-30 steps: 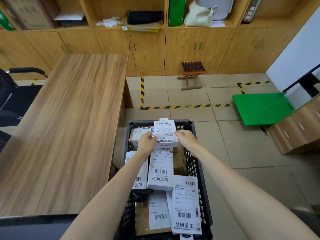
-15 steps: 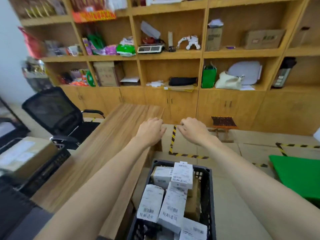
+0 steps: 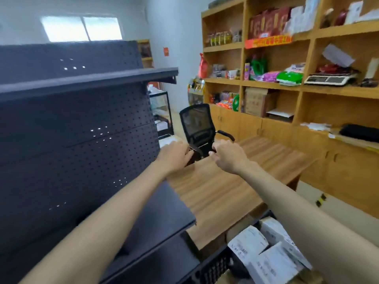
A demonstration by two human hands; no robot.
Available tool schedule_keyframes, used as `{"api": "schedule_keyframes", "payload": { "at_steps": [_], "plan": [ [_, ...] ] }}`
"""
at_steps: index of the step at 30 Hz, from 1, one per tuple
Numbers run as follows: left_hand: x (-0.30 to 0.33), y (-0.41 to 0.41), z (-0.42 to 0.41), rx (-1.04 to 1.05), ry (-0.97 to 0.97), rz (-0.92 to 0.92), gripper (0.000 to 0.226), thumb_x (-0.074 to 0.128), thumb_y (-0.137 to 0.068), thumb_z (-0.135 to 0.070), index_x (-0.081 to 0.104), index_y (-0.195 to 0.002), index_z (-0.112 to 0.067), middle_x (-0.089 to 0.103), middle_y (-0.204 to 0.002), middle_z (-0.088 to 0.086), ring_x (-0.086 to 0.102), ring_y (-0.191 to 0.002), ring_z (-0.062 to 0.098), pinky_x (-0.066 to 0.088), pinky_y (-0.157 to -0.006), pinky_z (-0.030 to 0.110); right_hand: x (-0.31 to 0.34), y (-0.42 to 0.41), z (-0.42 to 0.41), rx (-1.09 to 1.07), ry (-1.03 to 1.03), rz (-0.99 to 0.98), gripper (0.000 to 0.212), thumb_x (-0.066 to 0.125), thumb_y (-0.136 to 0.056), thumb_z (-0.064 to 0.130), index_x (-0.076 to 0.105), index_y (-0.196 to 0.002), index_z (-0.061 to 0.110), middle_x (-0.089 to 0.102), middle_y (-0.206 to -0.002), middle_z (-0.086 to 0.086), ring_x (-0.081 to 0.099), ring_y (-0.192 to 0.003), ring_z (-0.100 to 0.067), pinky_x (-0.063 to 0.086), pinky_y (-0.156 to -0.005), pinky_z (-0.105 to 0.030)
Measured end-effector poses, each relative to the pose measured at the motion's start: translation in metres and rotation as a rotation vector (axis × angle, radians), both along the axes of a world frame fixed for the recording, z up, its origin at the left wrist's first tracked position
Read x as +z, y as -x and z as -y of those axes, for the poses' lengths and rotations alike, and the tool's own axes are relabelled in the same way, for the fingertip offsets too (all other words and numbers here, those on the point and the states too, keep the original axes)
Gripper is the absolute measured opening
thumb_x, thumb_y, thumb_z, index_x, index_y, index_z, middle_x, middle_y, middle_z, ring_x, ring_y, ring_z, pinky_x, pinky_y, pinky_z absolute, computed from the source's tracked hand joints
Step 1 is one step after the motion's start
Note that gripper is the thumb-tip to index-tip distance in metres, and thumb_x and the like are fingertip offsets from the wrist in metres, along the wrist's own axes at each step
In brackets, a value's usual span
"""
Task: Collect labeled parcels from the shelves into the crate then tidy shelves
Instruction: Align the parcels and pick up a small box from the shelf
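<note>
The black crate (image 3: 213, 267) sits at the bottom right, filled with several white labeled parcels (image 3: 266, 253). A dark metal pegboard shelf unit (image 3: 82, 130) stands at my left; its visible shelves (image 3: 160, 214) hold nothing I can see. My left hand (image 3: 174, 156) and my right hand (image 3: 227, 156) are both raised in front of me above the wooden table (image 3: 225, 181), fingers loosely curled, holding nothing. They hover well above and beyond the crate.
A black mesh office chair (image 3: 196, 124) stands behind the table. Wooden wall shelves (image 3: 276, 85) at the right carry boxes, bags and a scale (image 3: 328, 78). A small rack with white items (image 3: 162, 115) shows past the dark shelf unit.
The view swung left from the crate and floor to the dark shelf unit. My hands let go of the white parcel in the crate and rose, holding nothing.
</note>
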State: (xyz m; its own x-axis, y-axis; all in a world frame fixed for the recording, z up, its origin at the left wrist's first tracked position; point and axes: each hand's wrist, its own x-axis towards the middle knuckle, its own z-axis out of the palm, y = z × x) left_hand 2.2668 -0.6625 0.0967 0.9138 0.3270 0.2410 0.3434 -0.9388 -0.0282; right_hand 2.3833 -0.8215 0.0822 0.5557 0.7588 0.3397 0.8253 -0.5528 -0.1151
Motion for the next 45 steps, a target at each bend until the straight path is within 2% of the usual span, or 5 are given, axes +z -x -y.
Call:
{"api": "schedule_keyframes", "payload": {
  "at_steps": [8, 12, 16, 30, 45],
  "plan": [
    [0.010, 0.184, -0.072, 0.389, 0.048, 0.054, 0.047, 0.038, -0.104, -0.047, 0.059, -0.128, -0.012, 0.060, -0.130, 0.010, 0.056, -0.117, 0.031, 0.048, -0.091, 0.040, 0.022, 0.118, -0.112, 0.330, 0.068, 0.058, 0.042, 0.035, -0.102, 0.043, 0.057, -0.112, 0.008, 0.060, -0.116, -0.015, 0.056, -0.110, -0.036, 0.042, -0.086, -0.042],
    [0.016, 0.289, -0.089, 0.571, 0.029, 0.071, 0.050, 0.038, -0.104, -0.050, 0.056, -0.137, -0.017, 0.062, -0.134, 0.009, 0.060, -0.117, 0.030, 0.050, -0.090, 0.039, 0.027, 0.204, -0.158, 0.477, 0.090, 0.050, 0.043, 0.036, -0.102, 0.043, 0.050, -0.079, 0.010, 0.065, -0.102, -0.016, 0.060, -0.102, -0.033, 0.042, -0.086, -0.038],
    [0.015, 0.403, -0.096, 0.727, 0.004, 0.109, 0.048, 0.040, -0.103, -0.050, 0.062, -0.126, -0.015, 0.067, -0.124, 0.010, 0.062, -0.109, 0.031, 0.048, -0.087, 0.039, 0.026, 0.307, -0.197, 0.623, 0.098, 0.065, 0.046, 0.034, -0.102, 0.047, 0.060, -0.106, 0.009, 0.067, -0.108, -0.015, 0.062, -0.101, -0.034, 0.044, -0.081, -0.039],
    [-0.002, 0.773, -0.056, 1.132, -0.022, 0.074, 0.049, 0.040, -0.103, -0.050, 0.062, -0.128, -0.014, 0.064, -0.127, 0.011, 0.057, -0.117, 0.032, 0.046, -0.092, 0.043, 0.014, 0.654, -0.242, 1.017, 0.099, 0.090, 0.050, 0.031, -0.103, 0.047, 0.059, -0.118, 0.009, 0.060, -0.120, -0.015, 0.056, -0.109, -0.033, 0.043, -0.094, -0.044],
    [-0.089, 0.890, -0.060, 1.129, 0.176, 0.102, 0.044, 0.044, -0.102, -0.047, 0.063, -0.125, -0.014, 0.066, -0.123, 0.011, 0.059, -0.114, 0.032, 0.048, -0.092, 0.043, -0.062, 0.795, -0.250, 1.018, 0.202, 0.031, 0.042, 0.033, -0.104, 0.041, 0.058, -0.107, 0.008, 0.059, -0.112, -0.014, 0.058, -0.101, -0.034, 0.042, -0.085, -0.043]
  ]
}}
